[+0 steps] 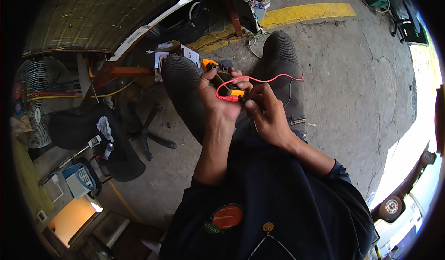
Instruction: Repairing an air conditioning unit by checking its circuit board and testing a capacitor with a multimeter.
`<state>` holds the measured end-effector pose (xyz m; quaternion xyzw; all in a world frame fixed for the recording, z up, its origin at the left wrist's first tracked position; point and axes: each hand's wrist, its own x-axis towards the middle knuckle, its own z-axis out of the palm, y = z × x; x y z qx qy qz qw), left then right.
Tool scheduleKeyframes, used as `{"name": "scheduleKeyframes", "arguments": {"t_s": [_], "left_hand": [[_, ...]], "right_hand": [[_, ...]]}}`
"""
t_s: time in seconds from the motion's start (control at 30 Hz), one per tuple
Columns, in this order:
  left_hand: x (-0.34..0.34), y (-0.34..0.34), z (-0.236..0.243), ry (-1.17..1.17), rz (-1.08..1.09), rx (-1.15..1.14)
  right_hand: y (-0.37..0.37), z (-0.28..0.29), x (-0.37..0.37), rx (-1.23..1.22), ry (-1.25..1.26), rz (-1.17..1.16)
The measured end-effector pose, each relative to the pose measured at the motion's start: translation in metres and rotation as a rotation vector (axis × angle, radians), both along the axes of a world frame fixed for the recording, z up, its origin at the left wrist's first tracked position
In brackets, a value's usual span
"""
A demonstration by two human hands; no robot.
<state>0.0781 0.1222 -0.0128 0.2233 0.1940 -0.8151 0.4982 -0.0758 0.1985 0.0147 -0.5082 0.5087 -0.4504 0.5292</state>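
My left hand (217, 103) is wrapped round a dark multimeter with a yellow-orange casing (238, 93), held tilted above my lap between my knees. A red test lead (266, 80) has its red plug at the meter's near end, and its cable loops over the meter and out to the right. My right hand (270, 121) has thumb and forefinger pinched at that same end, on the small black plug (241, 99) of a black test lead (290, 93). Whether this plug sits inside its socket is hidden by the fingers. The meter's face cannot be made out.
An open cardboard box (191, 55) stands beyond my left knee, under a large panel (92, 14). To the left are a wire fan (39, 98), a black chair (123, 155) and a wheeled chair base (147, 129). Tangled wires and electronics (257, 0) lie ahead; a vehicle wheel (391, 206) is at right.
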Motion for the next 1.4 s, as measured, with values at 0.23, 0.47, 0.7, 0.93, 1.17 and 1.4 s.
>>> {"name": "scheduleKeyframes", "arguments": {"t_s": [0.23, 0.47, 0.7, 0.93, 1.17, 1.4], "left_hand": [[-0.001, -0.005, 0.011, -0.127, -0.024, -0.012], [0.006, 0.002, 0.001, -0.151, -0.051, -0.12], [0.001, 0.007, 0.009, -0.248, 0.003, -0.12], [0.001, 0.015, 0.003, -0.332, 0.099, -0.116], [0.004, 0.014, -0.001, -0.278, 0.158, -0.123], [0.018, 0.004, -0.01, -0.308, 0.032, -0.04]], "right_hand": [[-0.008, 0.006, -0.003, -0.087, 0.086, 0.031], [-0.023, 0.011, -0.008, 0.089, 0.061, -0.011], [-0.036, 0.004, -0.008, 0.112, 0.167, 0.012], [-0.041, -0.012, -0.004, 0.099, 0.15, -0.013], [-0.037, -0.023, 0.004, 0.106, 0.119, -0.068], [-0.038, -0.01, 0.007, -0.126, -0.034, -0.034]]}}
